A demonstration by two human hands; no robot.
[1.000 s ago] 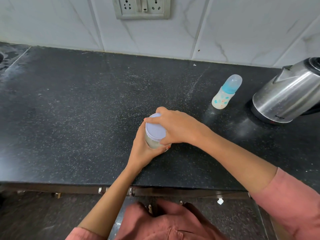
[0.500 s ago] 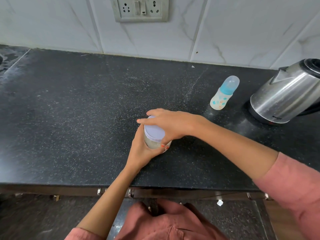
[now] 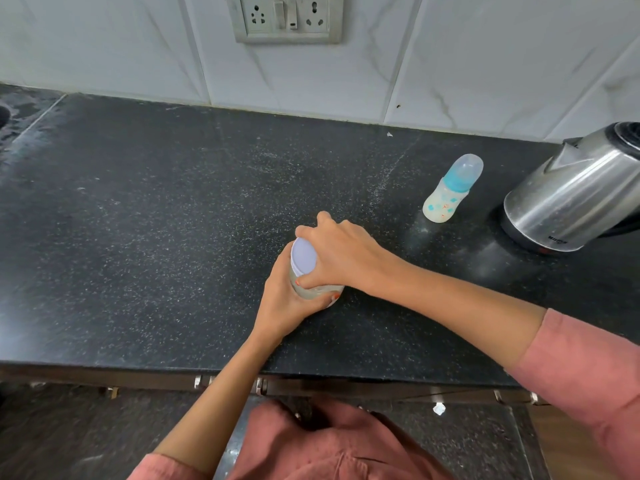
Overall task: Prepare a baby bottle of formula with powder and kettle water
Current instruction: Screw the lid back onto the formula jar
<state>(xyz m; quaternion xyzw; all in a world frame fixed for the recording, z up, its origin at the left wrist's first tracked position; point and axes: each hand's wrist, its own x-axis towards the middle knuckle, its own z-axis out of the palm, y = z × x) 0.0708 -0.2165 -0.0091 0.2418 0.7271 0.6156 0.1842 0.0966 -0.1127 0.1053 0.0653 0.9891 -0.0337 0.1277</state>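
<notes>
A person in pink sleeves stood at the black counter [image 3: 138,237] with a small clear jar [image 3: 313,292] held near its middle, a little toward the front edge. The left hand [image 3: 287,299] was wrapped around the jar's body from the six o'clock side, fingers curled tight against the clear wall, with orange-painted nails showing at the lower rim. The right hand [image 3: 341,252] came in from four o'clock and lay over the pale lilac lid [image 3: 303,256], the thumb pressed against the lid's near edge and the other fingers bent over its far side, closed on it. The lid sat on the jar; whether it was loose I could not tell. The baby bottle [image 3: 450,192], with its blue collar and clear cap on, stood at about two o'clock from the jar, well apart from both hands. The steel kettle [image 3: 571,195] stood near the bottle, on its three o'clock side, at the right edge of the counter. A socket plate [image 3: 287,17] was on the tiled wall at twelve o'clock.
</notes>
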